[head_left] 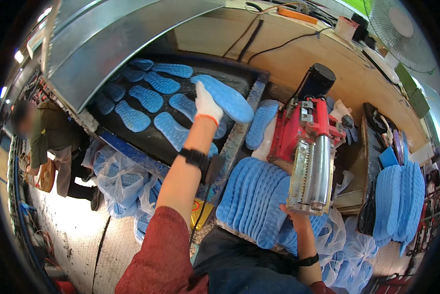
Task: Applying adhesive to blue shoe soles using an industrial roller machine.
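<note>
My left hand [207, 104], in a white glove, grips a blue shoe insole [230, 99] with a bumpy surface. It is held tilted above a dark conveyor bed [215, 73] on which several similar insoles [146, 98] lie flat. My right hand [297, 218] is at the lower end of a red roller machine [284, 134], beside a row of blue insoles [252, 193] standing on edge. Its thumb points toward the row; the other fingers are mostly hidden by the metal roller [319, 169], so I cannot tell whether they hold anything.
A metal hood [112, 44] covers the conveyor's far left. One insole [262, 125] lies left of the machine. More insoles [399, 201] are stacked at right. Plastic bags of insoles [119, 179] sit below. A co-worker [56, 132] is at far left, a fan [401, 24] at upper right.
</note>
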Motion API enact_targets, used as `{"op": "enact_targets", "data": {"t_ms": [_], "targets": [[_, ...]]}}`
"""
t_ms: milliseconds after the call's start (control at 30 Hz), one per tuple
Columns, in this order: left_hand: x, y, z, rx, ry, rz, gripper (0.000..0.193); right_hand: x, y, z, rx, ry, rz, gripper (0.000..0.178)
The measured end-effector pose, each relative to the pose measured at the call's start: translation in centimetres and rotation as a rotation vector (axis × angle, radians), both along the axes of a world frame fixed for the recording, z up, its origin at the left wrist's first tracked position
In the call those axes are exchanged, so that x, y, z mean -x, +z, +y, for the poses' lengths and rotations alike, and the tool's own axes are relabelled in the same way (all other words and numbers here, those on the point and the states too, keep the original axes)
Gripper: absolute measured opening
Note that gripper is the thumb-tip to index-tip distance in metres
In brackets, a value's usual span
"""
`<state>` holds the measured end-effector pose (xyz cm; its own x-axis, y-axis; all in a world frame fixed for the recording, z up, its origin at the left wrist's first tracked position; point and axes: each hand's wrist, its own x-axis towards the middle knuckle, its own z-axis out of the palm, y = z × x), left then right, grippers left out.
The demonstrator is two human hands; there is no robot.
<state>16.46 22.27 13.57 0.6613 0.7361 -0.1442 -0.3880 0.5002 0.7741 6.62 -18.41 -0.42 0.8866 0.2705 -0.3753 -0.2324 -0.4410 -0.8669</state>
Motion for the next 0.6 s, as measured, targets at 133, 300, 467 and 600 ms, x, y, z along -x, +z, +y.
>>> {"op": "enact_targets", "data": {"t_ms": [133,300,467,600], "targets": [[-6.2,-4.0,5.6,0.25,0.084,0.109,0.071,0.4,-0.3,-1.2,-0.659,-0.229,0.086,0.042],[-6.0,-3.8,8.1,0.275,-0.044,0.027,0.05,0.1,2.8,-4.9,-0.753,-0.338,0.141,0.045],[0.7,3.2,-0.6,-0.277,-0.252,0.229,0.086,-2.6,10.0,-8.5,-0.029,-0.366,-0.632,0.039],[6.4,5.3,-11.3,-0.414,-0.544,-0.193,0.078,-5.4,15.9,-7.1,0.507,-0.023,-1.242,0.053]]}}
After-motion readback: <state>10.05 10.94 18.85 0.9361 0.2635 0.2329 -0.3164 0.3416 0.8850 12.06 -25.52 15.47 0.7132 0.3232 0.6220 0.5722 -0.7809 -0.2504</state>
